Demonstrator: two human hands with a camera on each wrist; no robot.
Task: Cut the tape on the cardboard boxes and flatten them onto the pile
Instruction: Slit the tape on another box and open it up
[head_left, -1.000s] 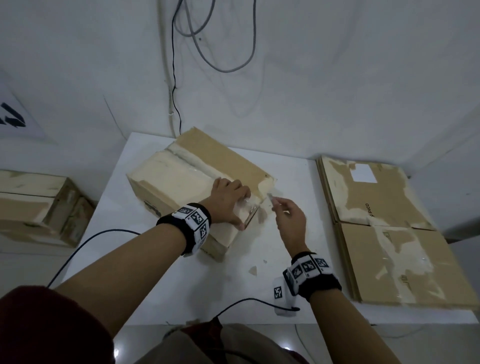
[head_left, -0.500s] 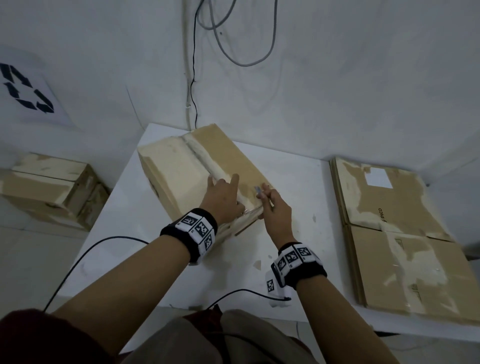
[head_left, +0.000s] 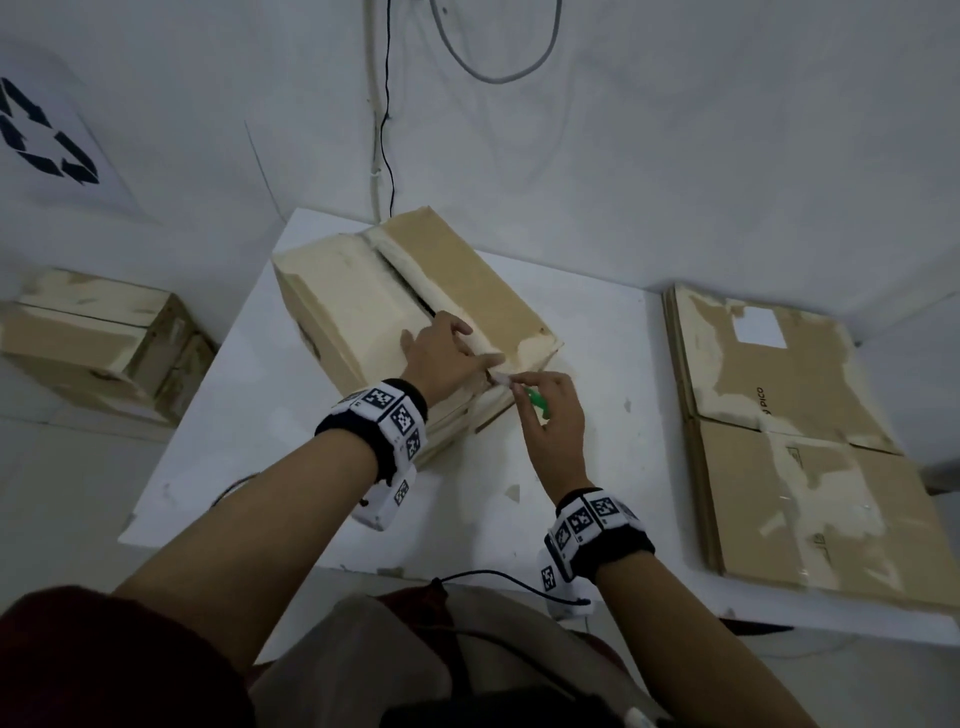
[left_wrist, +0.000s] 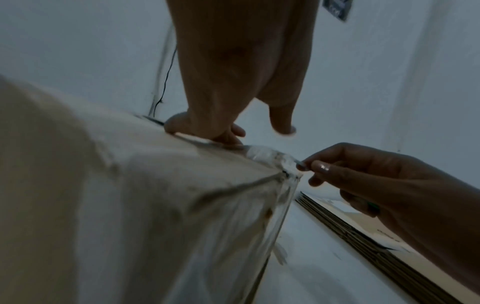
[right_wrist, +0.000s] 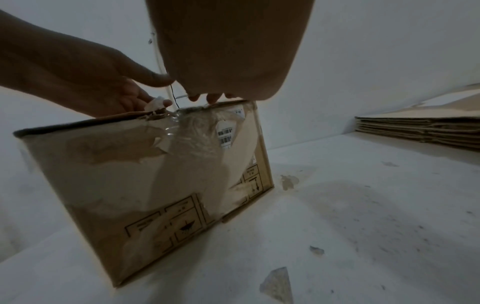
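Now, lower centre of head view: right hand (head_left: 550, 415) curled round a green-handled cutter (head_left: 534, 403), tip at the near top corner of the box (head_left: 363, 312), into the clear tape (right_wrist: 192, 127) wrinkled over that corner. Blade itself too small to make out. Just beyond, left hand (head_left: 441, 358) flat on the box top beside the centre seam, fingers fairly straight, pressing, gripping nothing. Box sat mid-frame on the white worktop (head_left: 249, 431); far part of seam already gaping, near end apparently still taped.

Risks, judged:
- Left fingertips (left_wrist: 231, 133) lying close to the cut line; a slip of the cutter along the seam could reach them.
- Tape bunched and layered at the corner; blade could snag, then jerk free.
- Box held down by one palm only; a hard pull could skid or tip it on the smooth worktop.

Farther, right of frame: pile of flattened boxes (head_left: 779, 415), well apart. Far left, lower: another box (head_left: 93, 343), still assembled.
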